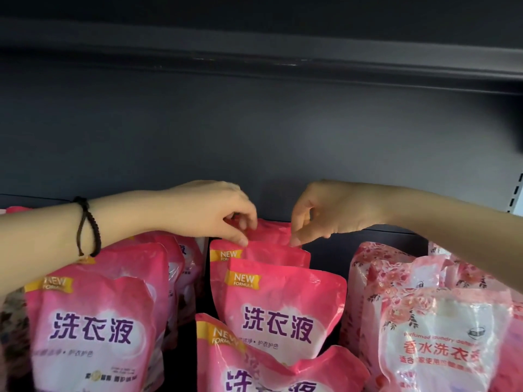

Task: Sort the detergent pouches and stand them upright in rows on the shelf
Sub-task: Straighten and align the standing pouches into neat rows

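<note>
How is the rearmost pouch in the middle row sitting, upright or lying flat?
Upright: the rearmost pouch rises behind the next pouch, left hand and right hand pinching its top corners.

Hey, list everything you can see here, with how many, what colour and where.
rear pouch: one, pink, back of middle row
other pink pouches: at least six, pink with purple lettering, left and middle rows
rose-print pouches: at least three, pale pink, right
back panel: one, dark grey, behind the rows
upper shelf: one, dark, overhead
bracelet: one, dark cord, left wrist
left grip: one, bare, pinches rear pouch's top
right grip: one, bare, pinches rear pouch's top
</note>
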A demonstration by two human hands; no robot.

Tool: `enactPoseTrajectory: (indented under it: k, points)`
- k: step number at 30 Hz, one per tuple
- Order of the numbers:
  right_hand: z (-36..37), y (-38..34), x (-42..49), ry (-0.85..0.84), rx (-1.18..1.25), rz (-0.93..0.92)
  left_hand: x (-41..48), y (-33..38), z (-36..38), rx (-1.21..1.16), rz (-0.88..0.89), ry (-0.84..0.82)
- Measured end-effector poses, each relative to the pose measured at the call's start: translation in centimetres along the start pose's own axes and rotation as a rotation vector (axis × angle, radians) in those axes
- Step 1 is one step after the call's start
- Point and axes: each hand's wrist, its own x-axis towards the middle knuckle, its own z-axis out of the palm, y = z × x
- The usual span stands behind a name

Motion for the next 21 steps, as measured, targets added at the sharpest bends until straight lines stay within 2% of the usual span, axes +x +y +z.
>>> enactPoseTrajectory:
  k: [2,5,8,12,17,21]
  points:
    - [-1.1,-0.3,-1.3,0.010,0.045,-0.010,-0.7,0.5,-0.8,-0.172,0.068,0.112]
    - [-2.2,-1.0,-3.4,-0.149,0.034,-0.001,-2.0,1.7,-1.4,-0.350,0.135,0.081]
    - [-1.3,-1.6,-4.1,-0.246,0.011,0.008,-2.6,2.5,-0.8,-0.285,0.138,0.000]
    - [-0.2,-1.9,-3.5,-0.187,-0.050,-0.005,-2.5,2.6,-0.2,-0.171,0.043,-0.022]
    - [-0.2,-2.6,-3.5,-0.142,0.003,0.005,-2.6,2.4,0.0,-0.204,-0.021,-0.086]
    - [-0.2,-2.9,-3.5,-0.099,0.026,0.031,-3.3,2.2,-0.2,-0.112,-0.021,-0.117]
